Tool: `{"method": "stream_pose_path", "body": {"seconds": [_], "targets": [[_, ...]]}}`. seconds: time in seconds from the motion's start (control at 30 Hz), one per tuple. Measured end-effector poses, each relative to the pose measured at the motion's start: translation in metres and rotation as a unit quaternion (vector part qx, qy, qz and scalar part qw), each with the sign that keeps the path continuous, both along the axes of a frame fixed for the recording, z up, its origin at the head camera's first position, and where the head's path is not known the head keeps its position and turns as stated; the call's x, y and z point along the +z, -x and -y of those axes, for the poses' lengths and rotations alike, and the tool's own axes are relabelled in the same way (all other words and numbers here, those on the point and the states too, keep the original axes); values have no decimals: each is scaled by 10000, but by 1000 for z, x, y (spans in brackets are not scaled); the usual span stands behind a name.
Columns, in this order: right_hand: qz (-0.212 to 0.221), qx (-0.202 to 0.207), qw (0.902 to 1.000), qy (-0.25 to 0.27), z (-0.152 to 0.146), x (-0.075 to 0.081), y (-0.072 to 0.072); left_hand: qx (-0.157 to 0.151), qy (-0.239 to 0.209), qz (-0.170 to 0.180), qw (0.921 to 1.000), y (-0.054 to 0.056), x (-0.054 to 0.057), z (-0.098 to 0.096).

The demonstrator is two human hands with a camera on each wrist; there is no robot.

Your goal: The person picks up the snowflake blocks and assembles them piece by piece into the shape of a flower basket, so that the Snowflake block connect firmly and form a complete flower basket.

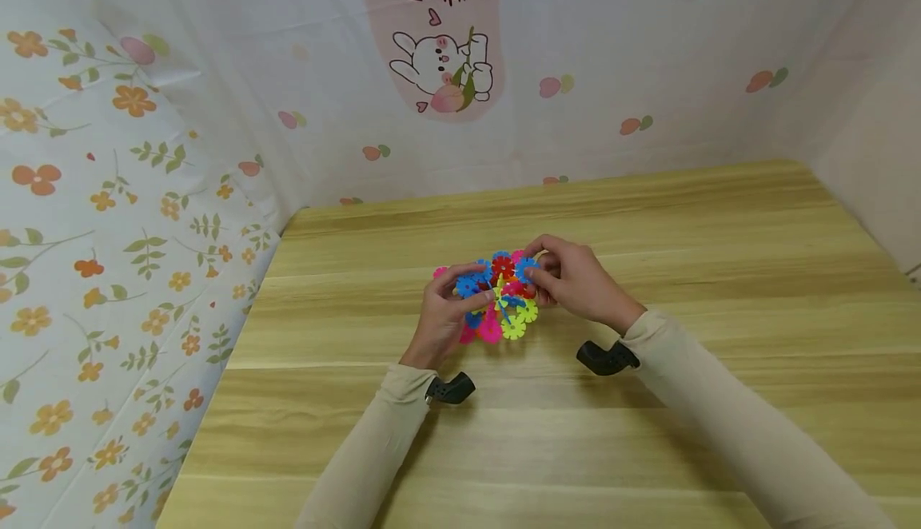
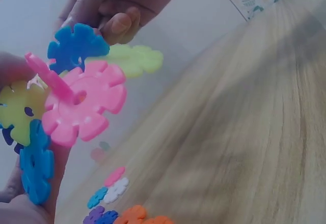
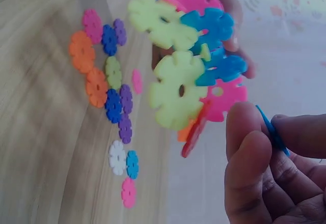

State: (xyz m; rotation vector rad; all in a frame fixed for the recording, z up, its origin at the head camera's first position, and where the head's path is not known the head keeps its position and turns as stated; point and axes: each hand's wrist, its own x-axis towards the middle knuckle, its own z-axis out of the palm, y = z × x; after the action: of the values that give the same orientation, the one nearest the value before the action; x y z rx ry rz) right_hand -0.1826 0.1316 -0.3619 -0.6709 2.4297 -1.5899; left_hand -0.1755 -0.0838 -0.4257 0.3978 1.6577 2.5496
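Observation:
My left hand [image 1: 440, 317] grips a cluster of notched, flower-shaped plastic discs [image 3: 168, 89] pushed together at angles. Yellow-green, blue, pink, red and orange discs show in it. On its near side in the left wrist view, a pink disc [image 2: 97, 109] has another pink one slotted into it edgewise. The right hand [image 1: 579, 281] pinches a single blue disc [image 3: 273, 132] between thumb and fingers, beside the cluster. In the right wrist view this disc appears edge-on, with a gap between it and the cluster. Part of the left hand is hidden behind the discs.
Loose discs lie on the wooden table [image 1: 691, 273] below the cluster, among them orange [image 3: 82, 53], white [image 3: 117, 158], purple and pink ones. Black wrist mounts [image 1: 608, 359] stick out from both sleeves. Patterned cloth [image 1: 612, 49] hangs behind and to the left.

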Motion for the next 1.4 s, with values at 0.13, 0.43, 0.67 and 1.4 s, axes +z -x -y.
{"method": "stream_pose_path", "body": {"seconds": [0.13, 0.43, 0.67, 1.4], "targets": [[-266, -73, 9995, -143, 2, -1, -3, -23, -109, -48, 9999, -1, 1, -1], [-744, -218, 9957, -503, 5, -3, -9, -8, -175, -192, 9997, -3, 2, -2], [-1267, -259, 9888, -742, 8, -6, -13, -92, -161, -249, 9995, -5, 1, -5], [-853, -422, 9954, -102, 11, -13, -22, -813, -785, 92, 9936, -6, -5, 6]]}}
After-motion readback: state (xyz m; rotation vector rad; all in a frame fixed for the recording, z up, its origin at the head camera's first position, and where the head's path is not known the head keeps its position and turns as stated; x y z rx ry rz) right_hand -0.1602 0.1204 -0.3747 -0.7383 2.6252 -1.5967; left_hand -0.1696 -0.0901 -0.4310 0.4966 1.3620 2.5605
